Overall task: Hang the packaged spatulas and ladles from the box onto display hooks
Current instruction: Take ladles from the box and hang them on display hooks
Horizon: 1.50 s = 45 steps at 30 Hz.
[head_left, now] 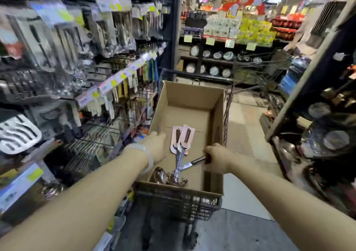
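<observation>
- In a shop aisle, an open cardboard box sits in a dark wire cart, with both of the person's hands reaching into it.
- The right hand is closed in a fist around the dark handle of one ladle; the shaft slants down and to the left, and its shiny bowl lies at the near end of the box.
- The left hand is at the box's left wall with the fingers loosely extended and pointing forward; it grips nothing that shows, and whether it touches the cardboard I cannot tell.
- A pale bangle circles the left wrist.
- Two more packaged ladles lie on the box floor between the hands, their pink cards side by side and overlapping, bowls toward the near wall.
- The far half of the box floor is bare cardboard.
- To the left, the display hooks carry rows of packaged kitchen tools, blurred; yellow price tags run along the rail below them.
</observation>
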Each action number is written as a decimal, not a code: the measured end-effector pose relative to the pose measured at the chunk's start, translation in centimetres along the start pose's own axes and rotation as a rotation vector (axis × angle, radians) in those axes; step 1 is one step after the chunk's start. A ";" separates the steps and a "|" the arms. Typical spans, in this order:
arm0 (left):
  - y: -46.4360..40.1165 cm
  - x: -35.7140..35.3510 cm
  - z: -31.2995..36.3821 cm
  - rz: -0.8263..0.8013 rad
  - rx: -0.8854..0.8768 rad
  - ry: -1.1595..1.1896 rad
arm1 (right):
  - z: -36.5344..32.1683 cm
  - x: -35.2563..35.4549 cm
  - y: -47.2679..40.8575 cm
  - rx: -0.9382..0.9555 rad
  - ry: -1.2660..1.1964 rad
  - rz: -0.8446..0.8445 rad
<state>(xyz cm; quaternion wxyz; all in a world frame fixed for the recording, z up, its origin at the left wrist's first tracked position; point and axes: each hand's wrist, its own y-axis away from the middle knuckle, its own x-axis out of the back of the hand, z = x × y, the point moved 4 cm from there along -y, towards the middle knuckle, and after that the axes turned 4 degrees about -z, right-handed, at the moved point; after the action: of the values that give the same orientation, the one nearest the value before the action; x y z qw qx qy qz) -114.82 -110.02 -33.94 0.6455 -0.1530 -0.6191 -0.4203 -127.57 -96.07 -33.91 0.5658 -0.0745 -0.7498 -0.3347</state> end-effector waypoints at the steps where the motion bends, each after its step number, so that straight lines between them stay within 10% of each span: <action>1: -1.9 -1.0 -0.3 -0.028 -0.004 0.016 | 0.2 -0.6 -2.1 0.001 -0.009 -0.017; 16: -22.7 -13.8 -4.1 -0.401 0.080 0.227 | 3.4 -15.4 -25.4 -0.249 -0.479 -0.405; 28: -29.6 -19.5 -5.7 -0.524 0.065 0.314 | 4.1 -22.0 -32.6 -0.878 -1.754 -0.024; 45: -31.0 -13.4 -4.8 -0.183 0.049 0.841 | 1.0 -5.8 -36.9 -0.098 -1.468 0.128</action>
<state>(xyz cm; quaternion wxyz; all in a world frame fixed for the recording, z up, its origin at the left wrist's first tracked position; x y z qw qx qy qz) -132.69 -127.27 -57.23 0.8053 0.1027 -0.3228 -0.4866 -144.42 -122.13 -54.63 -0.0672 -0.3481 -0.9138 -0.1982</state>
